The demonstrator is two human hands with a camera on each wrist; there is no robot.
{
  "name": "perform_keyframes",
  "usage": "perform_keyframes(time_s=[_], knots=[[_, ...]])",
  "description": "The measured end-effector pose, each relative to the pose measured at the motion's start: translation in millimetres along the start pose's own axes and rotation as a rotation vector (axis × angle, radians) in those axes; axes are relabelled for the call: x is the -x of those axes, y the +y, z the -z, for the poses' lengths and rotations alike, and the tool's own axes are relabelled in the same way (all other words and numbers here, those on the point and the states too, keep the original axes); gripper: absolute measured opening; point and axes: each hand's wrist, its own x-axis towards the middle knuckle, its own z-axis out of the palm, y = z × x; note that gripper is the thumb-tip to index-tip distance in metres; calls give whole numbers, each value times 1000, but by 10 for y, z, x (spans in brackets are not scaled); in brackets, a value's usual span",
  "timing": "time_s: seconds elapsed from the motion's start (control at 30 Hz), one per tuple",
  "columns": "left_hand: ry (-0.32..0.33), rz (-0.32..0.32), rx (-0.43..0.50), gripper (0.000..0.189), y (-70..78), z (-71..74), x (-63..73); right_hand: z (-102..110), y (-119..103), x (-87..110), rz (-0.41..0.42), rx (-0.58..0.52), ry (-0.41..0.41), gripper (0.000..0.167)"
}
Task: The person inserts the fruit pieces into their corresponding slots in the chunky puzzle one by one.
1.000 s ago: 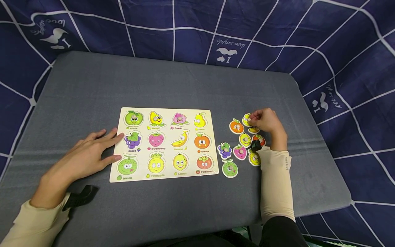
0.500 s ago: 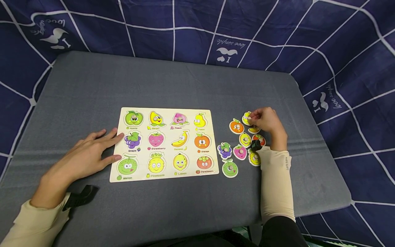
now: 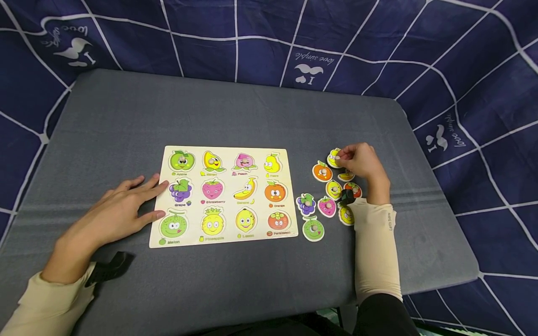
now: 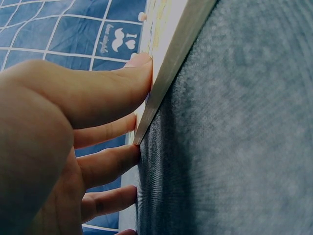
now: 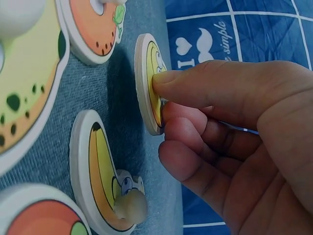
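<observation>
The right hand [image 3: 362, 159] pinches a yellow fruit piece [image 3: 333, 157] between thumb and fingers, at the far end of the loose pieces, right of the puzzle board [image 3: 229, 189] on the bench [image 3: 210, 112]. An orange piece [image 3: 322, 172] and a banana piece [image 3: 346, 177] lie just nearer. The left hand [image 3: 119, 207] has its fingers extended and spread, thumb and fingertips touching the board's left edge. Grape [image 3: 306, 206], strawberry [image 3: 327, 208] and melon [image 3: 313, 230] pieces lie right of the board.

Room beyond board [image 3: 229, 186]; banana piece [image 3: 346, 176] crowds right hand [image 3: 362, 161]

Smooth wooden board [image 3: 229, 187], matt tablecloth [image 3: 235, 116].
</observation>
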Motion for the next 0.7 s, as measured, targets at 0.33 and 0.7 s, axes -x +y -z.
perform_keyframes(time_s=[0.33, 0.7], knots=[[-2, 0, 1, 75, -4, -4, 4, -64, -88, -32, 40, -11, -29, 15], [-7, 7, 0, 75, -3, -8, 2, -135, -178, -47, 95, -22, -38, 11]])
